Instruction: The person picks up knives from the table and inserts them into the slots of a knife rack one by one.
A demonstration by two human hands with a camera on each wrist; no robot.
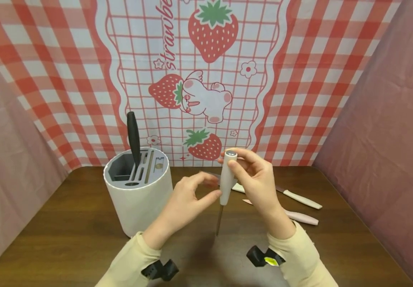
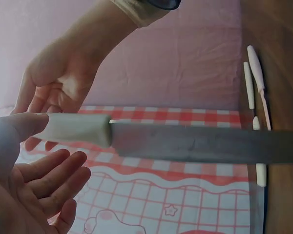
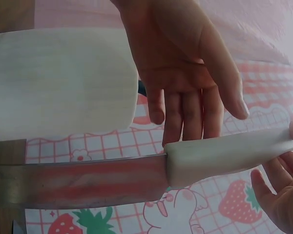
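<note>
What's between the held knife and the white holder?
The left hand is between the held knife and the holder. A black knife stands in the holder; other slots look free.

Right hand (image 1: 259, 185) found gripping the knife (image 1: 226, 183) near the top of its handle, thumb at the front and fingers behind. Left hand (image 1: 192, 195) stands at the knife's left, fingers loosely bent and parted from the thumb, its thumb tip close beside the lower handle; contact cannot be confirmed. Left forearm (image 1: 129, 259) and right forearm (image 1: 301, 255) slope up toward the knife from below, one on either side.
</note>
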